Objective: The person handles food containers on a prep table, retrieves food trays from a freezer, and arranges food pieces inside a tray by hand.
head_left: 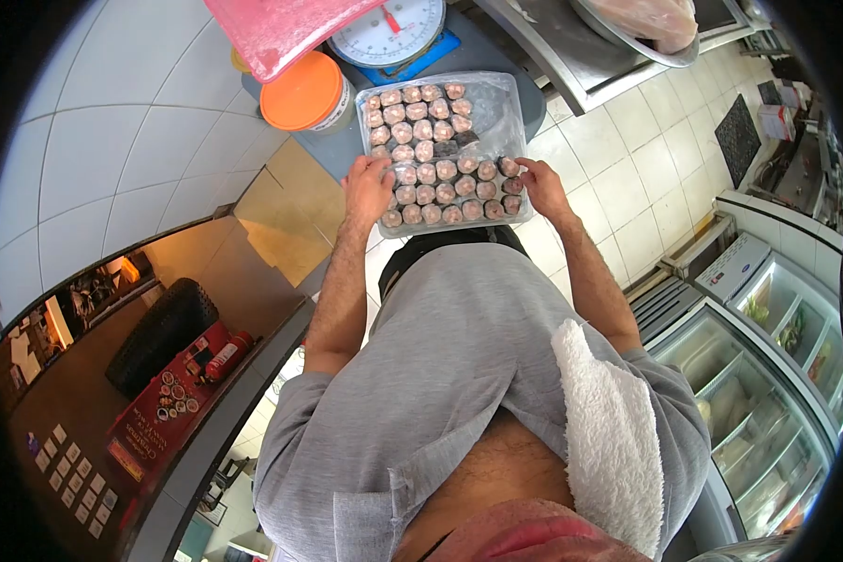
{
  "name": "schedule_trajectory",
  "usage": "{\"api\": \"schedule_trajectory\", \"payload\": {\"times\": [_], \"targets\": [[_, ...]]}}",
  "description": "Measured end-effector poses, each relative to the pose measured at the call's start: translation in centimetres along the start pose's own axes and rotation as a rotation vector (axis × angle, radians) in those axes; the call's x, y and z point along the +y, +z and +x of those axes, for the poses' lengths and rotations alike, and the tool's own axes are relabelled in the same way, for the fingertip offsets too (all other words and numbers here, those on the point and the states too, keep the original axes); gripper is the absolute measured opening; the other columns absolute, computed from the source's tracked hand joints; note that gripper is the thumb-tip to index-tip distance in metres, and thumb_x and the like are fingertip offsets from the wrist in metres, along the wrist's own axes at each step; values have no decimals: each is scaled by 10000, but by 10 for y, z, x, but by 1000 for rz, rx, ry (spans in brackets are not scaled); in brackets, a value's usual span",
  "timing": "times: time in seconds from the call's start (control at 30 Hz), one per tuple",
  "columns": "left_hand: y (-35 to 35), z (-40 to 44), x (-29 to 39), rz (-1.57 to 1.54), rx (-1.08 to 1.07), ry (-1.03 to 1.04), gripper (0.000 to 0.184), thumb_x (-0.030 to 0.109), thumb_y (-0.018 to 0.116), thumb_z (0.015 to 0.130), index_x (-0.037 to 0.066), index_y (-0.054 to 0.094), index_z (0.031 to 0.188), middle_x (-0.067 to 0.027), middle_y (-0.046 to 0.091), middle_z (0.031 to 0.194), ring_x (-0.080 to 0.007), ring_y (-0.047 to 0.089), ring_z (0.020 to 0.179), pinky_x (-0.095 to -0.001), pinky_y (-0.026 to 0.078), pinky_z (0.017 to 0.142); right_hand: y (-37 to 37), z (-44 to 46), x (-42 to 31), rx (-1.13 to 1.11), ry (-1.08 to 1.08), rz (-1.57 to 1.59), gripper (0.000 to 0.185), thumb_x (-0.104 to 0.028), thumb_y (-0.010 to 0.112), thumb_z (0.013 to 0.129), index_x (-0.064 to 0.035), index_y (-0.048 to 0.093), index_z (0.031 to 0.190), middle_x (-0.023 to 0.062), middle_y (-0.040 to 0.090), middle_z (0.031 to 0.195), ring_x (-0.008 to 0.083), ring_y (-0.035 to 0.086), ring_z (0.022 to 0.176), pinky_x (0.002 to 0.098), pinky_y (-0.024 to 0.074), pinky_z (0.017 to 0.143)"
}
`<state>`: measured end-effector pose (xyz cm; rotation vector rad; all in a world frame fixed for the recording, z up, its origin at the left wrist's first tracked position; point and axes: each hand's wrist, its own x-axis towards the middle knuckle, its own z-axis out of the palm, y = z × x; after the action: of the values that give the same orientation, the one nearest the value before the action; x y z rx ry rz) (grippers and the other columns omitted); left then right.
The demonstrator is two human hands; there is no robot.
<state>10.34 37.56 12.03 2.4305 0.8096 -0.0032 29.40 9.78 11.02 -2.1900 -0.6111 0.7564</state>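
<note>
Two clear plastic trays of round, dark-edged rolls with pinkish filling lie before me, the near one overlapping the far one. Several rows fill the near tray [496, 219]. The far tray [498, 103] has rolls at its left and a bare right side, with a few darker pieces near its middle. My left hand [369, 190] grips the near tray's left rim, fingers curled over the edge. On the opposite side, my right hand [541, 187] holds the right rim, its fingertips close to the end rolls. The undersides of both hands are hidden.
Beyond the trays stand a dial scale [389, 33], an orange-lidded tub [302, 92] and a pink board [290, 28]. Raw meat [651, 21] lies in a metal bowl [679, 58] on a steel counter at the upper right. A glass-topped freezer [749, 393] stands at right.
</note>
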Motion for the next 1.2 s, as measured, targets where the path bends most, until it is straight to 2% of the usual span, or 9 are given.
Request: {"api": "schedule_trajectory", "payload": {"times": [0.07, 1.2], "targets": [[0, 1, 0, 3, 3, -5, 264, 196, 625, 815, 124, 640, 1069, -73, 529, 1095, -255, 496, 1078, -451, 339, 906, -2, 0, 0, 27, -48, -97, 320, -59, 508, 853, -74, 593, 1160, 171, 592, 915, 308, 601, 860, 387, 485, 772], [1, 1, -4, 0, 6, -12, 250, 192, 635, 807, 123, 646, 1046, -61, 527, 1068, -247, 491, 1075, -448, 335, 907, -1, 1, -4, -3, 10, -94, 305, -68, 490, 876, -73, 592, 1164, 175, 602, 957, 289, 617, 880, 367, 500, 791]]}}
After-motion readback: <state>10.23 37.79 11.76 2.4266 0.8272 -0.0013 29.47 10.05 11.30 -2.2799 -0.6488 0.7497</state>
